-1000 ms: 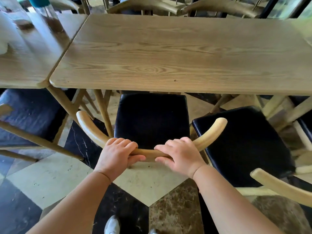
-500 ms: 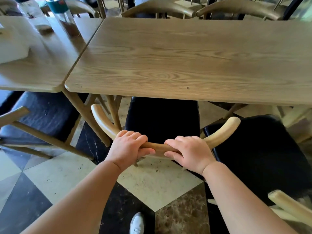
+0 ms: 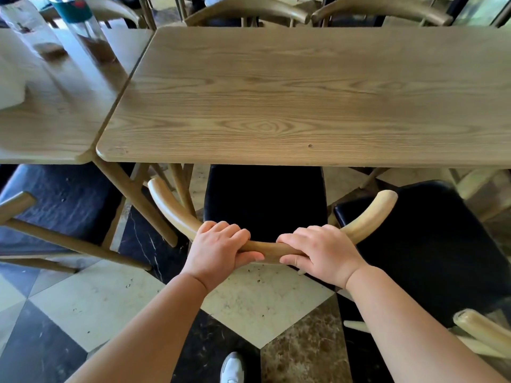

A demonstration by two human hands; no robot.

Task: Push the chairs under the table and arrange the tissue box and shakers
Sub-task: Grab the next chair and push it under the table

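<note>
At the upper left of the frame, a second pale wooden tabletop (image 3: 55,111) carries two blurred clear shakers (image 3: 83,31), one with a teal band, and a white shape at the left edge, too blurred to name. Below it sits a dark-cushioned wooden chair (image 3: 63,205). The main light-oak tabletop with visible grain and rounded corners (image 3: 304,100) fills the centre. Under its near edge stands the black-cushioned chair with a curved, smooth, pale wooden backrest (image 3: 265,205), its seat partly beneath the tabletop. The left hand (image 3: 218,250) and the right hand (image 3: 320,252) each curl fingers over the middle of that backrest, thumbs underneath, gripping it. To the lower right, another black-cushioned chair (image 3: 431,250) stands just beside the gripped chair. The floor (image 3: 116,308) is cream and dark marble-like tile.
</note>
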